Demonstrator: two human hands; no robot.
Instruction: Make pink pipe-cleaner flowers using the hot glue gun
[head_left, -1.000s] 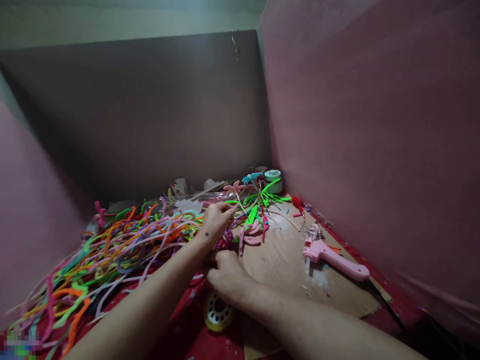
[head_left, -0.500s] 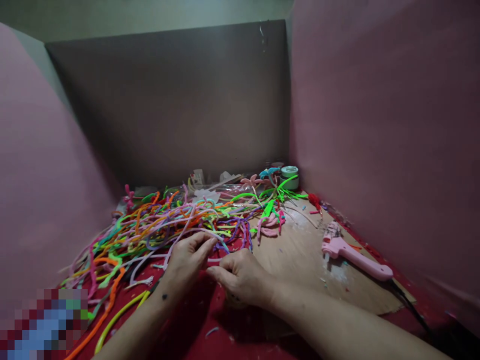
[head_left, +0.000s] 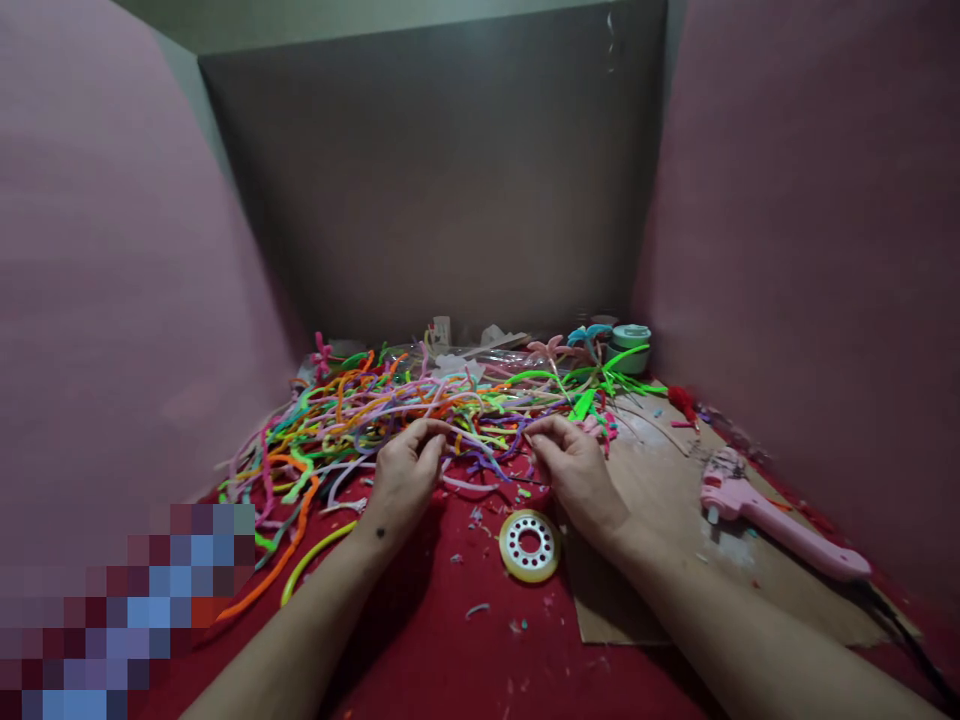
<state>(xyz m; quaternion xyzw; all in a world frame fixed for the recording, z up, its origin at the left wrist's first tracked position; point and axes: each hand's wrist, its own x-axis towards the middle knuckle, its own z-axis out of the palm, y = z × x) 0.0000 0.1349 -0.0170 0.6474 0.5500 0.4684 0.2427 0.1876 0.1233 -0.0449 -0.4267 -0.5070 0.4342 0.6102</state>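
While L hand (head_left: 405,475) & R hand (head_left: 581,480) face each other, the pile of fuzzy stems (head_left: 375,410) lies just beyond, on red cloth (head_left: 450,650).
L thumb & index close tog. by a pale lilac stem (head_left: 477,445); can't tell if clamped on it. R thumb & index also close tog., grip unclear. Yellow-rimmed roll (head_left: 553,550) flat on cloth, nr R hand; pink glue gun (head_left: 780,530) on brown board (head_left: 675,500), R side.
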